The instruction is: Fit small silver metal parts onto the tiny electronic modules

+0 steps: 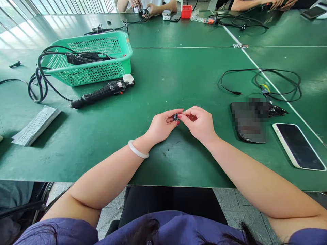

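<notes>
My left hand (163,125) is closed in a pinch around a small dark part (175,117), with a white bracelet (138,149) on that wrist. The part is too small for me to name. Close against it, my right hand (199,122) has thumb and forefinger pressed together at the part's right side. Whether the right fingertips grip the same part or something tinier is hidden. Both hands are held over the green table (158,92), near its front edge.
A black electric screwdriver (102,92) lies before a green basket (89,76) holding cables. Folded paper (37,126) is at left. To the right are a blurred dark object (249,126), a coiled cable (278,72) and a phone (298,146). Other people's hands (144,7) work across the table.
</notes>
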### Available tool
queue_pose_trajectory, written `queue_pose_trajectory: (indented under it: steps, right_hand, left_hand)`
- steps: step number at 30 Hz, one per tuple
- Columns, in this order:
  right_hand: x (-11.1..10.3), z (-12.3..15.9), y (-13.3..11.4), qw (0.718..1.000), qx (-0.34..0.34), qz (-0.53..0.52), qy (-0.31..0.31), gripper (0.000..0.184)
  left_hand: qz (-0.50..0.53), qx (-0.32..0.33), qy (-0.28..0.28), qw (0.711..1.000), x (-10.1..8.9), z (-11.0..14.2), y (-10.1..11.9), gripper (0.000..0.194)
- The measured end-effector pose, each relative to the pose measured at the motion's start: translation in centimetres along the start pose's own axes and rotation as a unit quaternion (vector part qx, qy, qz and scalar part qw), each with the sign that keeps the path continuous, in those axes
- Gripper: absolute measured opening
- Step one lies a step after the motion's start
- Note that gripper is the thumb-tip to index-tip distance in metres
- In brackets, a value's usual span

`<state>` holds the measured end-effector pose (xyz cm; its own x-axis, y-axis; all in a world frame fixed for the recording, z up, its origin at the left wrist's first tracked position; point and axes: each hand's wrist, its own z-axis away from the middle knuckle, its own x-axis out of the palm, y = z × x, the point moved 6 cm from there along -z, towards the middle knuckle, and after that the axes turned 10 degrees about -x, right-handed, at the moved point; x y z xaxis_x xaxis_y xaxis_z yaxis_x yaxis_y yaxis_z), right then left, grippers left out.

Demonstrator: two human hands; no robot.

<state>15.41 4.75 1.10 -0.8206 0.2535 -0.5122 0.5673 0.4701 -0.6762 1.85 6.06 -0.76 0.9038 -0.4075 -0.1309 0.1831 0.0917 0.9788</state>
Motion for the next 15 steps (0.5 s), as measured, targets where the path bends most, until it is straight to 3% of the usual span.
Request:
queue_pose_trajectory:
  steps: [15]
  right_hand:
    - [0.06,0.18,0.12,0.999,-0.008,-0.034,0.002,0.015]
  left_hand:
    - [0.009,0.016,0.011,1.0,-0.29,0.15,0.27,0.041]
